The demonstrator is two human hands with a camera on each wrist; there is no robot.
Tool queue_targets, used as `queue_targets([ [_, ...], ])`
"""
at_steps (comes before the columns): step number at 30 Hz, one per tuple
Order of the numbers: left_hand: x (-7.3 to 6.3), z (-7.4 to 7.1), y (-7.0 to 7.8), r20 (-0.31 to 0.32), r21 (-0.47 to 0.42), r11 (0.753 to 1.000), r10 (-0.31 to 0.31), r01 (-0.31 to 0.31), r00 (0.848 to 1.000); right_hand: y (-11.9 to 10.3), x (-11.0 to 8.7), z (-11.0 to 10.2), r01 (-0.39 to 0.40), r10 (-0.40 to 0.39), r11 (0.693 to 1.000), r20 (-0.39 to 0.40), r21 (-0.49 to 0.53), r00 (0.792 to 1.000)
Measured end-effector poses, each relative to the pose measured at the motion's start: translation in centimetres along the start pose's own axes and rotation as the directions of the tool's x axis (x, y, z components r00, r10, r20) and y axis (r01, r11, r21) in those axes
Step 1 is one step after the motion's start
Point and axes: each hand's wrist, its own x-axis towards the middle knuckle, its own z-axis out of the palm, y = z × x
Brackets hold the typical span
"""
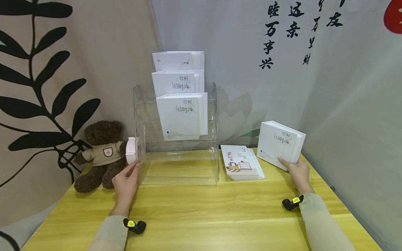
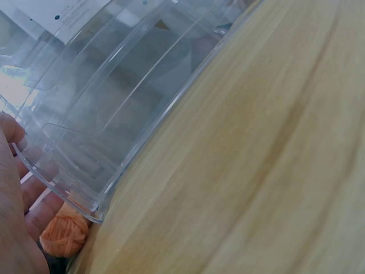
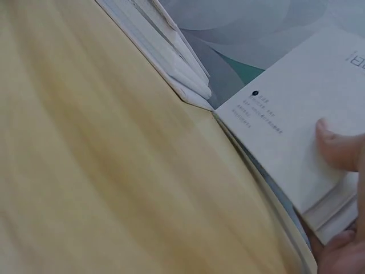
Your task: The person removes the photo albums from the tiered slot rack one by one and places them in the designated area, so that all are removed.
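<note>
Nearest to us, the bare table (image 1: pixel 204 216) is taking up the whole front. The left hand (image 1: pixel 126 183) is pinching the left side wall of the clear rack (image 1: pixel 179 181), thumb on one face and fingers showing through the plastic behind it.

Over on the right, the right hand (image 1: pixel 298 174) is clamping a white book (image 1: pixel 270 143) near its lower right corner, thumb on the cover, the other fingers tucking under. The book's leaning at the far right of the table; honestly can't tell if its bottom edge is touching the wood. I'm guessing light and fairly stiff, cover maybe a bit slippery, corners easy to ding, so a low thumb-in-front pinch is looking like a decent hold.

Just left of it, a stack of picture cards (image 1: pixel 242 158) is lying between book and rack, so it's kinda getting in the way down low. Three more white books (image 1: pixel 180 120) are standing one tier above another, behind the rack's clear lips. An orange yarn ball (image 2: pixel 65 231) is peeking past the left fingers, and a teddy bear (image 1: pixel 106 157) is sitting left of a pink box (image 1: pixel 131 150). Farthest back, a printed backdrop (image 1: pixel 220 28) is hanging.
</note>
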Motion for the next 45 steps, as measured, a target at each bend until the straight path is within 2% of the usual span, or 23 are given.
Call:
queue_targets([
  [4,0.1,0.0,0.0,0.001,-0.003,1.0,-0.011,0.011,1.0,-0.4,0.0,-0.1,-0.015,0.02,0.991,-0.042,0.134,0.999],
  [8,0.1,0.0,0.0,0.005,0.001,1.0,-0.017,0.017,1.0,-0.7,0.1,-0.4,0.017,0.012,0.953,-0.094,0.302,0.996],
  [10,0.1,0.0,0.1,0.008,0.0,1.0,-0.018,0.018,1.0,-0.8,0.2,-0.7,0.028,0.02,0.916,-0.116,0.4,0.993],
  [15,0.1,-0.1,0.4,0.014,0.002,1.0,-0.022,0.022,1.0,-0.6,0.7,-1.6,-0.011,0.087,0.784,-0.092,0.621,0.992],
  [20,0.0,0.1,0.4,0.014,-0.007,1.0,-0.017,0.017,1.0,-0.2,0.9,-2.1,-0.042,0.128,0.721,-0.074,0.692,0.989],
  [27,0.2,0.3,-0.1,-0.012,-0.032,0.999,0.022,-0.023,1.0,-0.3,1.2,-2.9,-0.056,0.166,0.594,-0.054,0.803,0.985],
  [31,0.2,0.4,-0.3,-0.02,-0.034,0.999,0.021,-0.022,1.0,-0.1,1.4,-3.4,-0.069,0.196,0.566,-0.053,0.821,0.979],
  [35,0.1,0.4,-0.3,-0.013,-0.034,0.999,0.014,-0.014,1.0,0.0,1.5,-3.8,-0.136,0.249,0.584,-0.017,0.8,0.968],
  [37,0.1,0.4,-0.3,-0.01,-0.036,0.999,0.009,-0.01,1.0,0.1,1.5,-3.9,-0.169,0.267,0.611,0.0,0.774,0.964],
  [39,0.1,0.4,-0.2,-0.012,-0.04,0.999,0.006,-0.006,1.0,0.2,1.5,-3.7,-0.197,0.261,0.658,0.025,0.727,0.965],
  [40,0.2,0.4,-0.1,-0.014,-0.044,0.999,0.006,-0.007,1.0,0.3,1.5,-3.5,-0.205,0.248,0.71,0.034,0.674,0.968],
  [41,0.2,0.4,-0.1,-0.016,-0.047,0.999,0.007,-0.008,1.0,0.4,1.5,-3.3,-0.211,0.232,0.775,0.043,0.596,0.972],
  [43,0.2,0.4,0.0,-0.022,-0.046,0.999,0.009,-0.01,1.0,0.5,1.4,-2.9,-0.198,0.192,0.89,0.057,0.411,0.98],
  [45,0.2,0.3,0.1,-0.025,-0.038,0.999,0.011,-0.012,1.0,0.7,1.2,-2.5,-0.163,0.154,0.963,0.062,0.213,0.986],
])
